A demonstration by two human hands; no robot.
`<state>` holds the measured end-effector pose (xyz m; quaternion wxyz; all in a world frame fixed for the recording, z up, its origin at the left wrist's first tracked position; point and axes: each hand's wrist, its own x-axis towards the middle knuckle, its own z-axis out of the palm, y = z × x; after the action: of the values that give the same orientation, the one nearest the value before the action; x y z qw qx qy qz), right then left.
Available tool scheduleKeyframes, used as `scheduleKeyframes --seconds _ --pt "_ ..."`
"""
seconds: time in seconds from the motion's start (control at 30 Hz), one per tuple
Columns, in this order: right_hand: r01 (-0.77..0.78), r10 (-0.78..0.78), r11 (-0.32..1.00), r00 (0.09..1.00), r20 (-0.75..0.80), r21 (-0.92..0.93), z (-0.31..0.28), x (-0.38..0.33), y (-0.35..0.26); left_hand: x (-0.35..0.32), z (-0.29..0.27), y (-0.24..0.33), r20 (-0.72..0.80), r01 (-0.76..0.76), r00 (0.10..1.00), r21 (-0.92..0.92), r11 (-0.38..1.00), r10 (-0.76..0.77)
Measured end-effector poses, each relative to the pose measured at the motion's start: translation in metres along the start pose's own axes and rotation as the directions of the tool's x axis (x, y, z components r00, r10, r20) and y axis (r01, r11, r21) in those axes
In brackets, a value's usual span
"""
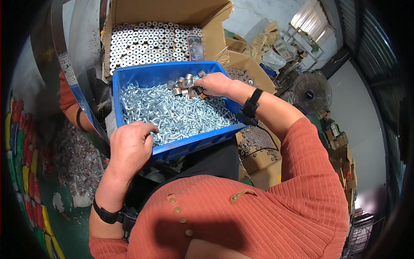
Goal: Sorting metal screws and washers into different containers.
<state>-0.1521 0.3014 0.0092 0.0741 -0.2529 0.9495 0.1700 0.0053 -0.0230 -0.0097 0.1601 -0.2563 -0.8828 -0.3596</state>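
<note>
Cluttered workshop space surrounds the person on every side, with stacked cardboard boxes (340, 151) at the right and a standing fan (311, 91) far right. On the lap, close to the body, sits a blue plastic bin (189, 144) filled with shiny metal bolts (172, 114). Its near edge is just below the left hand (131, 144) and its far edge meets a big open cardboard box (172, 13). In that box many short metal sleeves (151, 43) stand upright in tight rows, and a phone (195, 47) lies on them at the right side.

The left hand rests on the near left corner of the bin, fingers curled down over the bolts; whether this grip holds a bolt I cannot tell. The right hand (215, 84) is at the far right part of the bin, and its grip is closed around a few small metal rings (183, 86), while more rings lie touching the fingers on top of the bolts. Both wrists carry a black band.

Free room is small: the bin walls limit the hands at left and right. At the far left, beside the bin, another person's arm in an orange sleeve (67, 97) is seen behind a curved metal sheet (82, 56). Loose metal parts (77, 159) lie on the floor at the left.
</note>
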Motion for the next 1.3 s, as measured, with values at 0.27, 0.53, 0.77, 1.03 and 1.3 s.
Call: scheduleKeyframes --seconds 0.27,0.53,0.77,1.03,1.3 --pt "0.168 -0.117 0.952 0.972 -0.203 0.256 -0.062 0.034 -0.013 0.002 0.003 0.000 0.003 -0.019 1.000 0.057 0.998 0.019" --pt "0.133 -0.198 0.505 0.980 -0.036 0.853 -0.139 0.092 -0.127 -0.003 -0.001 0.004 0.012 0.015 1.000 0.093 0.996 -0.016" --pt "0.167 -0.030 0.230 0.986 -0.165 0.959 -0.144 0.161 -0.155 0.006 0.004 0.008 0.066 -0.003 0.998 0.140 0.990 -0.006" --pt "0.059 -0.088 0.923 0.994 0.059 0.380 -0.043 0.029 -0.014 0.005 0.000 0.012 0.029 0.071 0.997 0.152 0.986 -0.076" --pt "0.091 -0.083 0.944 0.996 -0.040 0.317 0.050 -0.048 -0.002 0.006 0.005 0.017 0.032 0.046 0.998 0.155 0.987 -0.051"
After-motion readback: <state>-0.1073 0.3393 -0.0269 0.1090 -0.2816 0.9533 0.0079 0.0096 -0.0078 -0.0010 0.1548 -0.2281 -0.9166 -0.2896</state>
